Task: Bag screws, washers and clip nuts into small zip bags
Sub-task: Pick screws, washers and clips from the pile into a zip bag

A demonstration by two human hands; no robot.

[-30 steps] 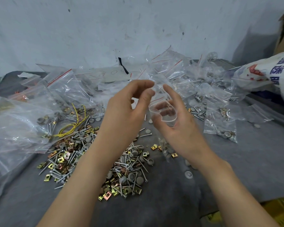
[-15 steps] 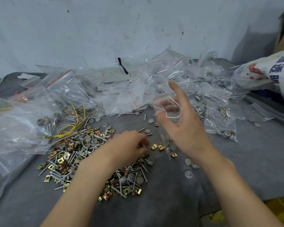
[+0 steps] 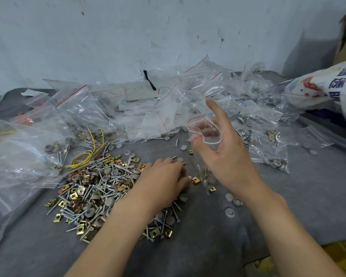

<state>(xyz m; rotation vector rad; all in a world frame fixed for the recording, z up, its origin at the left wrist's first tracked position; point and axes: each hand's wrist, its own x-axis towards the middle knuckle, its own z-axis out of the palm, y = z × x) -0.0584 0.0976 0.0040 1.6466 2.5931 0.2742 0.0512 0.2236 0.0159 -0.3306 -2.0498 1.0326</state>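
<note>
My right hand (image 3: 226, 156) holds a small clear zip bag (image 3: 205, 134) by its open mouth, with the index finger raised; the bag hangs down and shows a few parts at its bottom. My left hand (image 3: 164, 176) lies palm down on the right edge of a loose pile of screws, grey washers and gold clip nuts (image 3: 100, 186), its fingers curled over parts I cannot make out. A gold clip nut (image 3: 195, 180) lies just beyond the fingertips.
Empty zip bags (image 3: 168, 108) are heaped at the back of the grey cloth (image 3: 318, 196). Filled bags (image 3: 272, 154) lie to the right, large bags of parts (image 3: 28, 152) to the left. Loose washers (image 3: 233, 200) lie near my right wrist. A printed white sack (image 3: 332, 86) is far right.
My left hand left the bag's mouth, dropped to the pile and slid right toward the clip nut. My right hand kept holding the open bag, nearly still.
</note>
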